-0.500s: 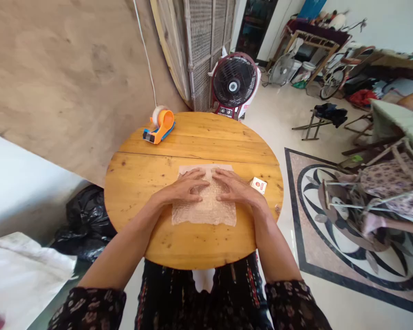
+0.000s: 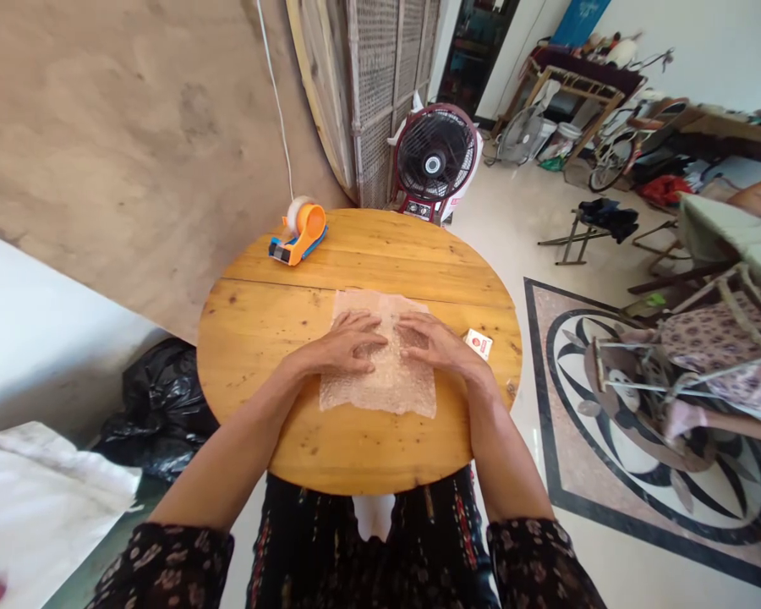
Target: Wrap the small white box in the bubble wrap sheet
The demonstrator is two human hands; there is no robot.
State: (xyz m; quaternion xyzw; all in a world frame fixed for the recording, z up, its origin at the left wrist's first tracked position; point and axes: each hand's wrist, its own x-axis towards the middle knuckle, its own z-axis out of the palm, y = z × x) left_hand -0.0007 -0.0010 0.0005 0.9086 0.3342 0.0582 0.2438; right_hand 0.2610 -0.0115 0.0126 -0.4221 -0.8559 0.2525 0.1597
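Both hands lie flat, palms down and fingers spread, on the bubble wrap sheet (image 2: 380, 372): left hand (image 2: 346, 347) and right hand (image 2: 435, 347) side by side, forearms converging. That sheet rests mid-table (image 2: 260, 355); beyond it sits a tape dispenser (image 2: 298, 233), right of it a small card (image 2: 479, 342).

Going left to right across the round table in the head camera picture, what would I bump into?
tape dispenser → left hand → right hand → small box
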